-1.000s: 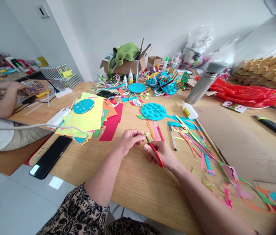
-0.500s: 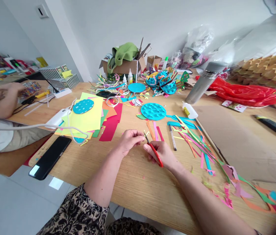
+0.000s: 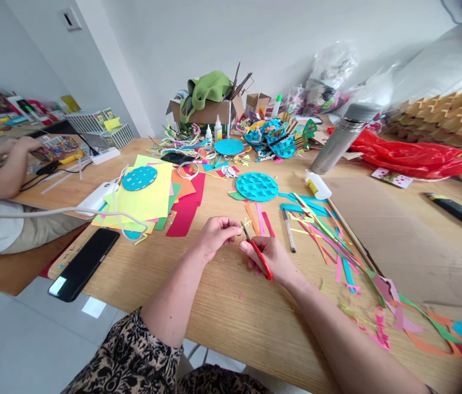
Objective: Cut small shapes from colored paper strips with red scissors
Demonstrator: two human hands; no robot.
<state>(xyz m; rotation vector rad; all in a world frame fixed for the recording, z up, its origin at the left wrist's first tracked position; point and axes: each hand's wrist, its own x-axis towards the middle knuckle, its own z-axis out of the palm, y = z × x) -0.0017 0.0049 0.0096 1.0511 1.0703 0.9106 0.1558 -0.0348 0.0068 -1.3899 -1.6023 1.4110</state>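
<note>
In the head view, my right hand (image 3: 269, 256) is closed around red-handled scissors (image 3: 260, 258), blades pointing up and away to the left. My left hand (image 3: 220, 236) pinches a small pale-yellow paper piece (image 3: 247, 221), mostly hidden by the fingers, right by the scissor tips. Just beyond, short orange, pink and red paper strips (image 3: 259, 219) lie on the table. Further back sits a blue oval (image 3: 256, 187) covered with raised scales. A pen (image 3: 289, 231) lies to the right of the hands, beside a tangle of coloured paper strips (image 3: 327, 235).
Coloured paper sheets (image 3: 144, 202) and a black phone (image 3: 84, 265) lie on the left. A glue bottle (image 3: 318, 185), steel flask (image 3: 343, 137), cardboard sheet (image 3: 395, 235) and utility knife (image 3: 460, 213) are on the right. Another person's arms (image 3: 3, 167) rest at far left.
My hands stay almost in place, with the scissors beside the left fingertips. The yellow bit near the blades has shifted slightly. At far left, the other person's hands have moved a little.
</note>
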